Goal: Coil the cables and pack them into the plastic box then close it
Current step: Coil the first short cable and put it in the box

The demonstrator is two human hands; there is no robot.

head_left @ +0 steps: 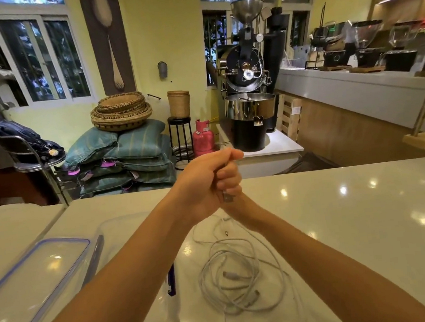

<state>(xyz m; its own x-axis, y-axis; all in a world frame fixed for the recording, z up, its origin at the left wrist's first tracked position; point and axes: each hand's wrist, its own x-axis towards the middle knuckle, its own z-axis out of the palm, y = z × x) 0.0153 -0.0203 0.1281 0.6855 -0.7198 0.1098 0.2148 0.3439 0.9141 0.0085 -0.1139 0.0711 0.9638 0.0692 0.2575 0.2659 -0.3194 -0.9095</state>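
both hands are raised above the surface (341, 213), pressed together at the middle of the view. the left hand (203, 185) is a closed fist wrapped over the front, and the right hand (230, 178) is curled shut behind and under it. a small metal plug end (227, 197) pokes out below the fists, so each grip looks closed on the end of one cable, though how the strand runs inside the hands is hidden

the cables (239, 275) lie in a loose white tangle on the surface, below the hands and nearer the person, between the two forearms. a thin strand rises from the far edge of the tangle toward the fists. the loops have no clear long axis; they sprawl roughly round, with several connector ends lying inside. the right forearm runs just beside the tangle on its right side, the left forearm crosses to its left, so neither hand is plainly nearer; both are well above it

the plastic box (124, 229) stands open to the left of the tangle, partly hidden by the left forearm, and its lid (37, 289) with a blue rim lies flat farther left. judging from this, coiling has barely begun: winding would draw slack up and away from the tangle, and the packed loops then travel leftward to the box
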